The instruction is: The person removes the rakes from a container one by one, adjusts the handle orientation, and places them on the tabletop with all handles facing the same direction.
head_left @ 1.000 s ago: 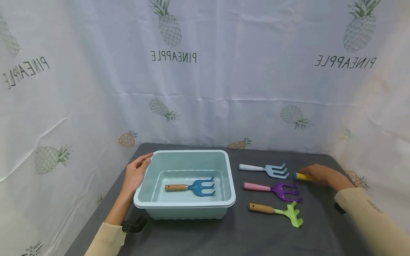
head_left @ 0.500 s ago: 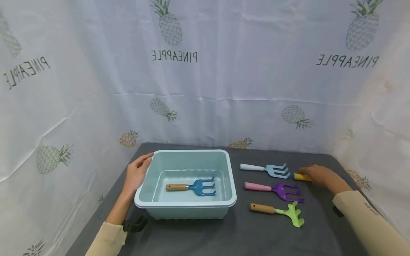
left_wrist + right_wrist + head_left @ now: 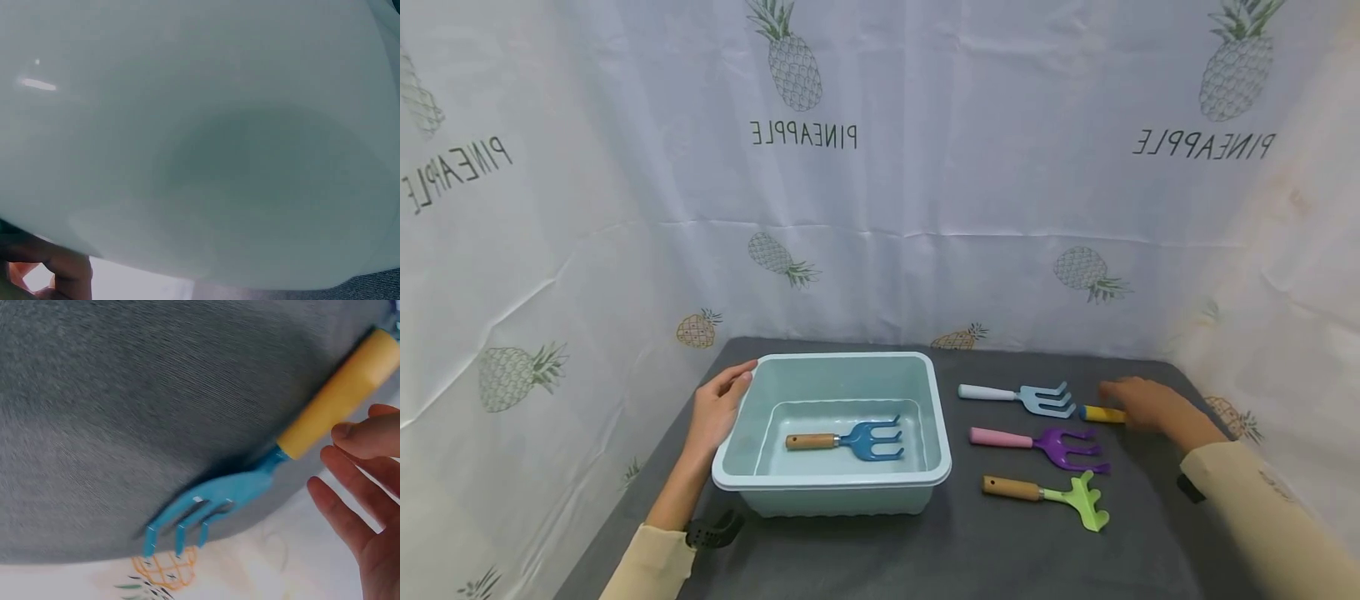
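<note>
My left hand [image 3: 717, 408] grips the back left corner of a pale green plastic basin [image 3: 842, 481] by its rim. The basin's wall [image 3: 206, 156] fills most of the left wrist view. Inside it lies a blue hand fork [image 3: 871, 439] with a wooden handle. At the right of the table, my right hand [image 3: 1150, 407] is beside the yellow handle [image 3: 1101, 414] of another hand fork. In the right wrist view this hand fork [image 3: 337, 394] lies on the dark cloth, its blue tines pointing outward. The thumb is right at the handle's edge, with the other fingers loosely spread.
Between basin and right hand lie a light blue hand fork [image 3: 1045, 401], a purple one [image 3: 1067, 450] with a pink handle, and a lime green small rake [image 3: 1082, 500]. A pineapple-print curtain [image 3: 880, 183] borders the dark table [image 3: 925, 554].
The yellow-handled hand fork has shifted slightly left with my right hand, then stayed still. My left hand and the basin have not moved.
</note>
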### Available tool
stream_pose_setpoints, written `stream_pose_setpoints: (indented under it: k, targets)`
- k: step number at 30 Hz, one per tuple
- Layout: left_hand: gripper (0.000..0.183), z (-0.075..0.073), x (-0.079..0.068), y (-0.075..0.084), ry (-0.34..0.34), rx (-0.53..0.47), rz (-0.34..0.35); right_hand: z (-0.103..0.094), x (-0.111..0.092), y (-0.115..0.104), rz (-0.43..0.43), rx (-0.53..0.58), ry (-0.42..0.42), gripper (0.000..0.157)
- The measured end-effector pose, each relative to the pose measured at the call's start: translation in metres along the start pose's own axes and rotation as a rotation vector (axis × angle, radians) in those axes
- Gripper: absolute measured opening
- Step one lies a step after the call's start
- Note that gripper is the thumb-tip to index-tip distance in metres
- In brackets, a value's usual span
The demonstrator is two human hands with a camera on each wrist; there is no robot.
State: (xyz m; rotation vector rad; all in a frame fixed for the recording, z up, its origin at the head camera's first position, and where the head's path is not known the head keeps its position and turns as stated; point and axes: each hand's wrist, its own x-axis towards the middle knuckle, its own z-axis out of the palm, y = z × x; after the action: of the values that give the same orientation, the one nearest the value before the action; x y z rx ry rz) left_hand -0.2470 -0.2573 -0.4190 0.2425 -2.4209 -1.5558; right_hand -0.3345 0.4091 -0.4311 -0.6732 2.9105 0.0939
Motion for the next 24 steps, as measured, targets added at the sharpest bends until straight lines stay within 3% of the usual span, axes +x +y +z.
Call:
stream_pose_setpoints:
  k: [15, 24]
  targets:
    - [0.047, -0.001, 0.001, 0.004, 0.003, -0.004, 0.018, -0.07, -0.005, -0.025, -0.078, 0.067, 0.079, 0.044]
    - [0.047, -0.001, -0.002, 0.002, 0.006, -0.004, 0.009, -0.094, 0.002, -0.057, -0.161, 0.076, 0.196, 0.032]
